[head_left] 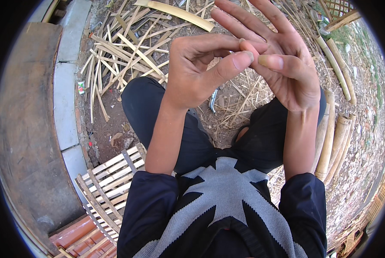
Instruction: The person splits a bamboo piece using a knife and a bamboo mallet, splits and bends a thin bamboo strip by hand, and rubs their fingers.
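Observation:
Both of my hands are raised in front of me and meet at the fingertips, above my bent knees. My left hand [199, 69] is closed in a pinch, its thumb and index finger at the tip of my right index finger. Whether something small sits in that pinch cannot be made out. My right hand [292, 71] has its palm turned up, the other fingers stretched and spread apart. Its index finger bends toward the left hand, with the thumb close beside it. On the ground below lies a slim blue-and-silver thing [213, 101], touched by neither hand.
A loose pile of split bamboo strips [134, 56] lies ahead to the left, near a wide curved bamboo piece [179, 15]. Cut bamboo poles [328, 133] lie at my right. A slatted bamboo seat [111, 185] stands near left, beside a pale ledge [65, 103] and brown board [29, 129].

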Demonstrator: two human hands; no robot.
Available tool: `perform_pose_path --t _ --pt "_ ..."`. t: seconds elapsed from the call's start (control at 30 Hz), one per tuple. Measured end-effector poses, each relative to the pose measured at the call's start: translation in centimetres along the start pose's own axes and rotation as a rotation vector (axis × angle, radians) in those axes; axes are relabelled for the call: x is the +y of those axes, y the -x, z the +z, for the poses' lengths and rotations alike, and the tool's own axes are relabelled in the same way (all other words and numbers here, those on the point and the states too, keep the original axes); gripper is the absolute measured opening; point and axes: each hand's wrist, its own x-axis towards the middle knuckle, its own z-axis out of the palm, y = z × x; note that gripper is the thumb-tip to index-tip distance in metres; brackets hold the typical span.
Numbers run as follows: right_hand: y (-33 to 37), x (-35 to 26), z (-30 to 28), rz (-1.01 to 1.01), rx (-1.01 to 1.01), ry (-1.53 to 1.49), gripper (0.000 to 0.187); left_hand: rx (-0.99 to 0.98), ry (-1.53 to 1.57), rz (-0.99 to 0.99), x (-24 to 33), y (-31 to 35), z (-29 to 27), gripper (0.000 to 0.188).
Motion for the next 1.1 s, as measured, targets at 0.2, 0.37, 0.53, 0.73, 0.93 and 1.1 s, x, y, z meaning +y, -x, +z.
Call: perform_pose_path --t 0.2,0.37,0.53,0.73,0.93,1.1 --pt "0.0 0.2 -1.2 -0.028 -0.051 0.031 0.089 0.033 -0.004 -0.030 -0.1 0.0 0.1 0.020" --pt "-0.1 0.3 -0.6 -0.042 -0.042 0.061 0.088 0.063 0.017 0.000 -0.1 0.1 0.3 0.020" --pt "0.0 0.3 -1.0 -0.065 -0.062 0.088 0.085 0.075 -0.033 -0.036 0.4 -0.1 0.6 0.024" --pt "0.0 0.7 1.1 -0.080 0.125 0.281 0.082 0.104 -0.035 -0.034 0.2 0.0 0.6 0.025" --pt "0.0 0.7 0.5 -0.098 0.066 0.175 0.080 0.138 0.033 -0.043 0.2 -0.1 0.8 0.024" --pt "0.0 0.9 0.7 -0.105 0.080 0.181 0.080 0.133 0.038 -0.054 0.1 -0.1 0.7 0.024"
